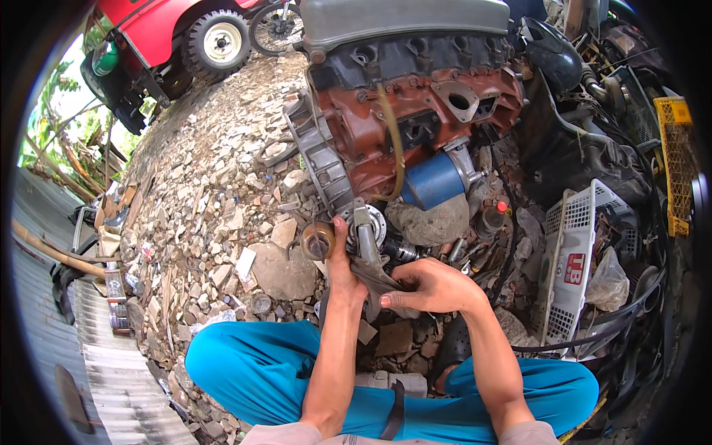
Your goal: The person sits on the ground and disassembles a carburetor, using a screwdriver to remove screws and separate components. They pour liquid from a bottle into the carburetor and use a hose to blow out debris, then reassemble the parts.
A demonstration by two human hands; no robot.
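Ground (193,230): rough and bumpy, full of broken stones and grit, with one big flat stone (283,273) to the left of the hands.
Car (156,30): red, up at the top left, with a fat wheel (221,42) on the stones.
Roof sheets (122,363): grey and wavy, along the left side.
Engine (356,141): big, rusty red, in front of the person, with a grey cover (408,26) on top and a thin yellow hose (391,141) hanging down it.
Blue can (434,180): on the near side of the engine, just above a large rock (437,221).
Bottle (491,219): red cap, near the rock, on its right.
White crate (552,267): tipped on the right, near a clear bag (608,282).
Yellow crate (673,163): far right.
Legs (252,363): in blue pants, knees spread wide.
Left hand (345,271): thumb up, closed on a metal part (365,233); most fingers are hidden.
Brown cup (317,241): just left of that thumb.
Right hand (430,288): bent in at the wrist, thumb pointing left, pinching a dark rag (374,278).
Metal part: between the knees and the engine, above the rag.
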